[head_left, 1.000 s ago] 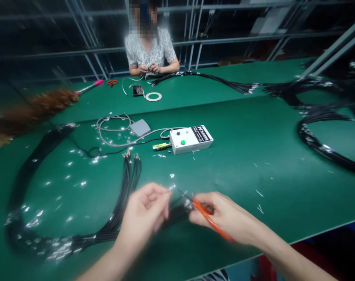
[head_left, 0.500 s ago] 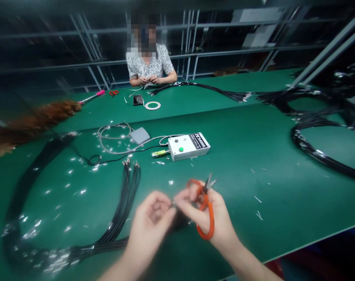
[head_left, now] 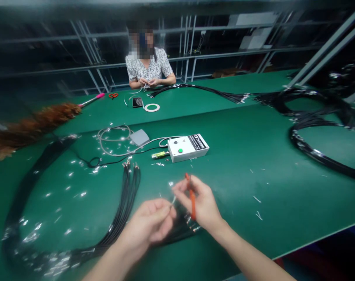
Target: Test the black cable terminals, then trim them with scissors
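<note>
My left hand (head_left: 158, 218) is closed in a pinch on what looks like a thin cable end, blurred at the fingertips. Orange-handled scissors (head_left: 192, 203) hang in my right hand (head_left: 202, 201), looped around its fingers, blades mostly hidden. The thumb and forefinger of that hand pinch a small whitish strip (head_left: 174, 200), which reaches the left fingertips. Under both hands, black cables (head_left: 180, 234) with metal tips fan out on the green table. Left of my hands, another branch of the black cable bundle (head_left: 123, 210) curves upward, its ends bare and copper-coloured.
A white control box (head_left: 187, 148) with a green button lies ahead, wired to a grey pedal (head_left: 139, 137). Clear scraps litter the left side. Coiled black cables (head_left: 312, 146) lie right. A brown feather duster (head_left: 45, 125) lies far left. A co-worker (head_left: 149, 68) sits opposite, handling a white strip.
My right hand has turned, so the scissors now show edge-on and their blades no longer stick up. My hands have drawn slightly apart, with the whitish strip visible between them.
</note>
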A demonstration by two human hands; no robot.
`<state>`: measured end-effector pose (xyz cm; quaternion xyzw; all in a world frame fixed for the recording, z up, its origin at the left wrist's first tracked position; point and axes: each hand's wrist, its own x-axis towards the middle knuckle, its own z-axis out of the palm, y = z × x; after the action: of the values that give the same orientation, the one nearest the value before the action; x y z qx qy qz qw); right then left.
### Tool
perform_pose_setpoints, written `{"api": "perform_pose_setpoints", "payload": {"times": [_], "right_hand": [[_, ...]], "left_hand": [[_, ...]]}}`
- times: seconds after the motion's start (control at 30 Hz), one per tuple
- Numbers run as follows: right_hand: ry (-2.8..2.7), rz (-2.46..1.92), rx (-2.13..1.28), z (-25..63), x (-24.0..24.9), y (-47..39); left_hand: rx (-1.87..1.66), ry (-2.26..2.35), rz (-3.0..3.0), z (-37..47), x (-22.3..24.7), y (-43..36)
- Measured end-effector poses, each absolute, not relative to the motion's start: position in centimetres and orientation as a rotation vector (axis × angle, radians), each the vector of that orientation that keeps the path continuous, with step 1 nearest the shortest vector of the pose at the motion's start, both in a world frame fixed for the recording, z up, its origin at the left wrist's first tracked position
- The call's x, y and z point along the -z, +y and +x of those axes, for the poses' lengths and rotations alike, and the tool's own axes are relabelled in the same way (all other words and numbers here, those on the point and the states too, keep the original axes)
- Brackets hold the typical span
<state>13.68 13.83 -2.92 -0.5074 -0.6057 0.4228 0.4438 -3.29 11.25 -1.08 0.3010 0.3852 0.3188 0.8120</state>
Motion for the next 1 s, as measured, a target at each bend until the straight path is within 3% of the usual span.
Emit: {"api": "perform_pose_setpoints", "payload": {"times": [0.13,0.37,1.0], "right_hand": [[-1.660,-1.530,-0.778,15.1,3.5,14.4],[-1.214,-1.289,-1.328,14.4,1.9,12.5],[-1.025,-1.187,-1.209,11.7,3.1,10.8]], "left_hand": [[-0.722,0.884,0.644,-3.0,0.7,11.4],[-0.782,0.971,0.718,-2.1,1.0,11.4],[-0.953,1.129,1.079,-1.5,2.7,9.6]]}}
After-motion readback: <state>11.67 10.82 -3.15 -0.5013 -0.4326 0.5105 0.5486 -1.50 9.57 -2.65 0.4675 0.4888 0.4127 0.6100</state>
